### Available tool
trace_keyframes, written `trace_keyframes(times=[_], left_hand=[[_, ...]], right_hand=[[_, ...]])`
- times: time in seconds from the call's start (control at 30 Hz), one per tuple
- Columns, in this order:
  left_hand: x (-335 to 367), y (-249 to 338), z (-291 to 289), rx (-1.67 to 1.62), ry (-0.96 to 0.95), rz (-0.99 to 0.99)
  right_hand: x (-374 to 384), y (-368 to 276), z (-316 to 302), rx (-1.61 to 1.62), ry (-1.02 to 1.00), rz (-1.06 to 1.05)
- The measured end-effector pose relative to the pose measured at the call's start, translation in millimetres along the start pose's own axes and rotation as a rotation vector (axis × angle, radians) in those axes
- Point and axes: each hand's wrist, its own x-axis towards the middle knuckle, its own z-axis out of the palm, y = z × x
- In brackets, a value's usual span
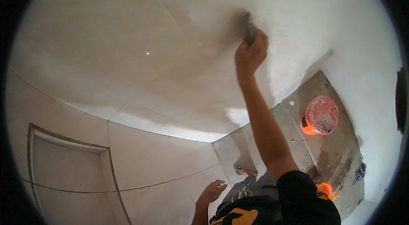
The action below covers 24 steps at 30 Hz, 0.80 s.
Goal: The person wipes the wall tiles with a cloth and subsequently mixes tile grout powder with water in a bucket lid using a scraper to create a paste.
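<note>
Leftmost, a rectangular recessed niche point(68, 161) with a dark-lined edge is seen set into the pale glossy tiled wall point(128, 54). Further right and low in the view, the left hand point(210, 194) is held loosely open with fingers slightly curled, gripping nothing, close to the wall tiles, though contact cannot be made out. Beside it, a foot in a teal sandal point(243, 171) is planted on the grey cement floor point(336, 157). Higher up, the right hand point(251, 52) is raised on an outstretched arm and is closed around a small dark hand tool point(249, 29), whose upper end is pressed to the wall at a tile joint, where a grey smear is spread. Rightmost, a round orange bucket point(320, 116) of pinkish paste is stood on the floor, well apart from both hands.
</note>
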Motion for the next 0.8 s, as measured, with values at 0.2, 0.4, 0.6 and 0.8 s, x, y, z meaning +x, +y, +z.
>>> trace_keyframes(times=[0.2, 0.4, 0.6, 0.8], left_hand=[[-7, 30, 26, 0.014, 0.043, -0.063], [23, 63, 102, -0.177, 0.108, -0.011], [77, 21, 274, -1.181, 0.217, 0.221], [-6, 61, 291, -0.963, 0.377, -0.257]], right_hand=[[-91, -27, -32, 0.31, -0.478, -0.323], [-60, -18, -1, 0.172, -0.531, -0.913], [-144, 74, -7, 0.174, -0.668, -1.021], [-202, 129, -2, 0.2, -0.753, -1.009]])
